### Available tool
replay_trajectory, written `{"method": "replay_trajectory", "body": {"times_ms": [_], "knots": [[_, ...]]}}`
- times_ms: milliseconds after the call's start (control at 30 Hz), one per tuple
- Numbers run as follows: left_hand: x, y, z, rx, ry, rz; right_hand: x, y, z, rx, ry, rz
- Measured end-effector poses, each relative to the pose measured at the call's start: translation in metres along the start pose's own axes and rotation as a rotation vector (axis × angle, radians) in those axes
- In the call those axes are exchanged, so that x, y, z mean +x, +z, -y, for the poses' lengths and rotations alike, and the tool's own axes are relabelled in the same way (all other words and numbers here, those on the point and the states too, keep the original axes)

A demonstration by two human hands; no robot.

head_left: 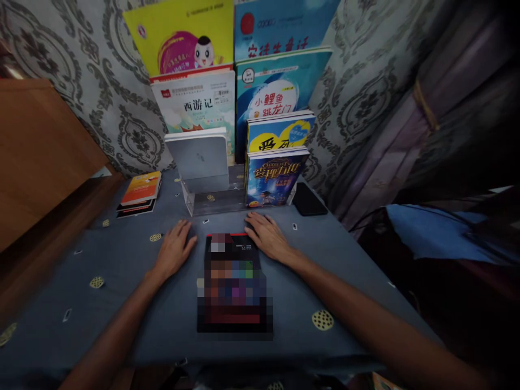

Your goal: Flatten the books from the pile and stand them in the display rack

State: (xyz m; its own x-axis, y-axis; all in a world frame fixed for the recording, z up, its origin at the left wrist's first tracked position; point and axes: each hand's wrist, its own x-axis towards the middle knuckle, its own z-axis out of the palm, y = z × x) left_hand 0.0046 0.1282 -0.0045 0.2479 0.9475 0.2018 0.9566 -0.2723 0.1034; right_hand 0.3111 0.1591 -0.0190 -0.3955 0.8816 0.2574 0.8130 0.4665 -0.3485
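Observation:
A dark book (252,244) with a red top edge lies flat on the cloth-covered table, most of its cover blurred out by large pixels. My left hand (175,248) rests palm down to the left of it, fingers stretched out and holding nothing. On the other side, my right hand (267,236) lies flat by the book's upper right corner. Its thumb is close to the book's edge; whether they touch I cannot tell. Just beyond both hands stands a clear stepped book stand (217,206), with a grey book (201,160) and a blue book (273,179) in its front row.
Taller picture books, a green one (179,32) and a teal one (280,81) among them, rise behind. A small stack of orange books (140,189) lies at the left, a black phone (309,199) right of the stand. A wooden panel (44,151) borders the left side.

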Motion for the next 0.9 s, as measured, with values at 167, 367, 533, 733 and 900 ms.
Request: {"method": "replay_trajectory", "body": {"times_ms": [167,367,533,733,900], "knots": [[-0.021,-0.009,-0.042,-0.189,0.511,0.172,0.001,-0.001,0.001,-0.017,0.026,0.022],[-0.039,-0.007,-0.071,-0.196,0.579,0.267,0.001,-0.002,0.002,0.017,0.049,0.018],[-0.034,-0.003,-0.073,-0.175,0.521,0.295,0.003,-0.001,-0.001,0.074,0.086,0.001],[-0.011,0.0,-0.072,-0.151,0.475,0.278,0.007,0.007,-0.009,0.162,0.101,-0.096],[0.009,0.002,-0.069,-0.149,0.441,0.266,0.008,0.014,-0.016,0.182,0.058,-0.152]]}}
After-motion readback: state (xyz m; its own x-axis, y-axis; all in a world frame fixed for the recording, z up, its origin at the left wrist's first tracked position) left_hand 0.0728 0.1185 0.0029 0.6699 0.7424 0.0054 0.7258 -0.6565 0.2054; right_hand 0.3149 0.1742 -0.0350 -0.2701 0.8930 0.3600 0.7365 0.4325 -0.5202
